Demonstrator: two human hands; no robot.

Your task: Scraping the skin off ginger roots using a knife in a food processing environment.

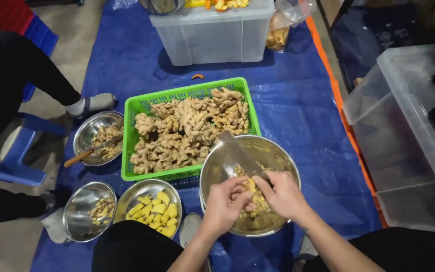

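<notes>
My left hand (226,202) pinches a small piece of ginger (250,185) over a large steel bowl (273,151) that holds peel scraps. Touching it from the right, my right hand (282,194) grips a knife (237,152) whose broad blade points up and to the left. Both hands hover above the bowl's near half. Just behind the bowl stands a green plastic basket (142,106) piled with raw ginger roots (190,128).
Left of my knee sit a steel bowl of peeled yellow ginger (149,207) and a smaller steel bowl with scraps (89,210). Farther back a third bowl (98,137) holds a knife. Another person's legs and blue stool are at left. Clear plastic tubs stand behind and at right on the blue tarp.
</notes>
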